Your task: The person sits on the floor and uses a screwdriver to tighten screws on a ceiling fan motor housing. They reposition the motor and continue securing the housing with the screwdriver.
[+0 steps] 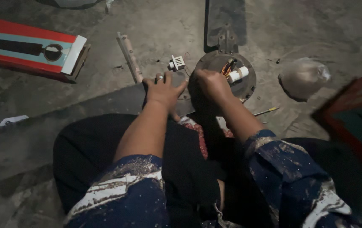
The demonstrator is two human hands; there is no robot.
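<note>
A round dark ceiling fan motor (242, 86) lies on the concrete floor with coloured wires and a white cylindrical capacitor (238, 74) showing on top. My right hand (212, 83) is closed over the motor's left side, gripping it. A dark fan blade (122, 101) runs left from the motor, and my left hand (163, 89), a ring on one finger, presses flat on it. Another blade (225, 21) points away at the top. A small white connector block (176, 63) sits just beyond my left fingers.
A long red and blue carton (24, 48) lies at the upper left. A pale rod (130, 57) rests by the blade. A crumpled clear bag (303, 78) is at the right, a screwdriver (265, 111) near my right forearm, a red box (354, 122) at the right edge.
</note>
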